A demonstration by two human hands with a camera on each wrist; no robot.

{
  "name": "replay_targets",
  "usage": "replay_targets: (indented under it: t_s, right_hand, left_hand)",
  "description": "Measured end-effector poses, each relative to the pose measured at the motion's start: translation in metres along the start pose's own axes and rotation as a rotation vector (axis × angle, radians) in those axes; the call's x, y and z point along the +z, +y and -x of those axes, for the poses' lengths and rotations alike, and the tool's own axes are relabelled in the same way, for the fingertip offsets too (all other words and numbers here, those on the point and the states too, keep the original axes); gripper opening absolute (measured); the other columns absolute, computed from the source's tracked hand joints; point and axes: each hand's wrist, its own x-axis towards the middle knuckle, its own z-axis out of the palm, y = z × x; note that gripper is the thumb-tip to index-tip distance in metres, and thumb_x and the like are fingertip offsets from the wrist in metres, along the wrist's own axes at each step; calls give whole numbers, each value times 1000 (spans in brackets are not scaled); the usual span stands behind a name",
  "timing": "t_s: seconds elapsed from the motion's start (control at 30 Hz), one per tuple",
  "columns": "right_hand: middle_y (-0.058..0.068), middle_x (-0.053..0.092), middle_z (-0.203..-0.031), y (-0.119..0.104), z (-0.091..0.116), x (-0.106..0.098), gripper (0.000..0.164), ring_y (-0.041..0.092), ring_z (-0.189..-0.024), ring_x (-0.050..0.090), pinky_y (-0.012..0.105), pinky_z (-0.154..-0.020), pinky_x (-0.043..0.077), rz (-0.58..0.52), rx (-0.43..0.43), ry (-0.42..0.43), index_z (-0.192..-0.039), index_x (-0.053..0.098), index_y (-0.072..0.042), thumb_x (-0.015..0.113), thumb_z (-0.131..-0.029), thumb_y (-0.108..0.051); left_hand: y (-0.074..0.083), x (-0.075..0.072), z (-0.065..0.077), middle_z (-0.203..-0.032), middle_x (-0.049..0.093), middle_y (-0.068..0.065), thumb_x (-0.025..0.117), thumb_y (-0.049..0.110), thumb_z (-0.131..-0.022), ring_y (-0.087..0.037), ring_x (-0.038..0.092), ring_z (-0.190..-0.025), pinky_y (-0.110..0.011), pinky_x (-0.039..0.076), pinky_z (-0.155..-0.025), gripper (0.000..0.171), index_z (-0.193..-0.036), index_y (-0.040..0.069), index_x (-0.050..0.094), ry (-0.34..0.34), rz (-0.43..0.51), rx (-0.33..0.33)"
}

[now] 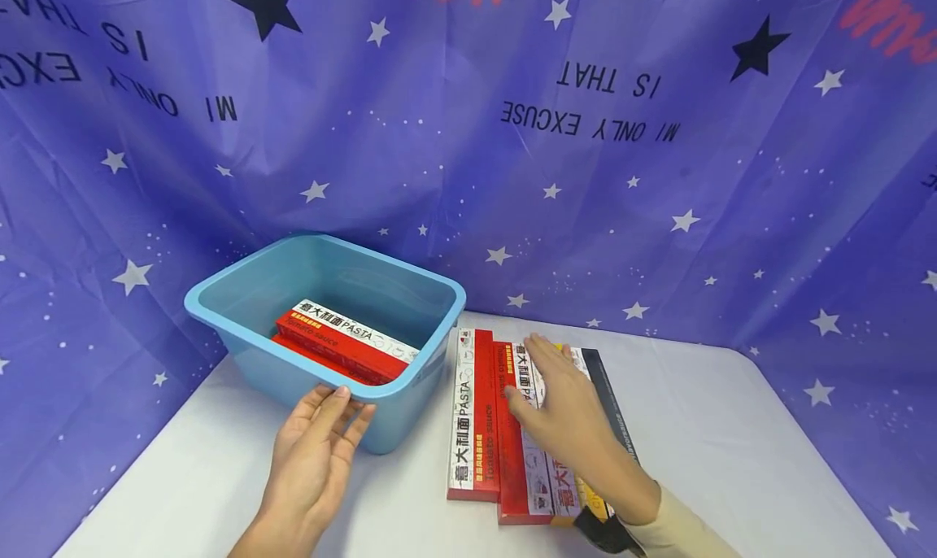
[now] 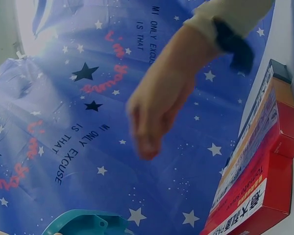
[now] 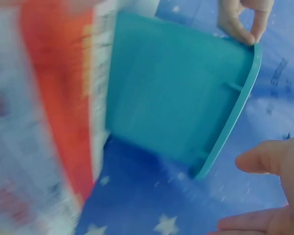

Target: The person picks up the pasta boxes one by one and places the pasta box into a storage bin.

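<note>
My left hand pinches the near rim of a light blue plastic basin, thumb on top and fingers beneath. Inside the basin lie red-and-white pasta boxes, one on top of another. To the basin's right, my right hand hovers over a row of flat boxes, thumb and fingers apart, holding nothing. The row starts with a red-and-white tomato sauce pasta box, then another red box; a yellow-edged box and a dark box are partly hidden under the hand.
A white-covered table carries the basin and boxes. Behind and at both sides hangs a purple cloth with stars and lettering. My right wrist wears a dark band beside a cream sleeve.
</note>
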Motion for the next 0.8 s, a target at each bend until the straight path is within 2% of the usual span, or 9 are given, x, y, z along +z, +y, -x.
replay_targets:
  t_s: [0.23, 0.37, 0.47, 0.57, 0.63, 0.7, 0.8]
  right_hand:
    - [23, 32, -152, 61, 63, -13, 78, 40, -141, 26, 60, -114, 23, 87, 222, -151, -143, 39, 6, 72, -87, -36]
    - [33, 25, -150, 85, 97, -15, 93, 52, -137, 22, 67, -111, 21, 109, 421, -314, -144, 32, 12, 61, -89, -58]
    - [35, 24, -149, 95, 117, -14, 111, 59, -132, 21, 70, -108, 23, 111, 512, -418, -145, 28, 13, 52, -83, -76]
    - [35, 27, -148, 102, 132, -13, 121, 57, -132, 25, 69, -108, 26, 103, 528, -443, -144, 29, 12, 55, -73, -82]
    - [34, 30, -147, 103, 138, -13, 123, 55, -132, 29, 67, -108, 27, 114, 526, -433, -144, 31, 12, 60, -70, -82]
    - [33, 35, -144, 104, 144, -14, 121, 56, -129, 34, 68, -105, 32, 149, 561, -438, -144, 34, 10, 64, -69, -80]
    - [32, 54, -127, 109, 153, -17, 115, 52, -112, 53, 66, -93, 45, 216, 624, -481, -143, 35, 10, 72, -69, -70]
  left_hand:
    - [-1, 2, -1, -111, 56, -1, 61, 14, -98, -12, 59, -97, -31, 50, -100, 17, -108, 10, 48, 8, 5, -11]
    - [0, 0, 0, -114, 55, -2, 61, 13, -98, -13, 59, -98, -31, 50, -100, 19, -110, 10, 48, 21, 14, -7]
    - [1, -2, 0, -115, 55, -2, 61, 13, -98, -14, 59, -99, -31, 50, -100, 20, -111, 9, 47, 16, 15, 4]
    - [2, -4, 0, -115, 54, -2, 60, 13, -99, -14, 58, -100, -31, 49, -101, 20, -112, 9, 46, 2, 14, 12]
    - [2, -4, 0, -115, 54, -2, 60, 14, -99, -14, 58, -101, -31, 49, -101, 21, -113, 9, 45, -3, 10, 14]
    - [2, -5, 0, -115, 53, -2, 60, 14, -99, -14, 57, -101, -31, 49, -102, 21, -114, 9, 45, -5, 7, 15]
    - [1, -5, -1, -115, 53, -2, 60, 14, -99, -13, 57, -101, -31, 48, -102, 21, -114, 9, 46, -6, 10, 7]
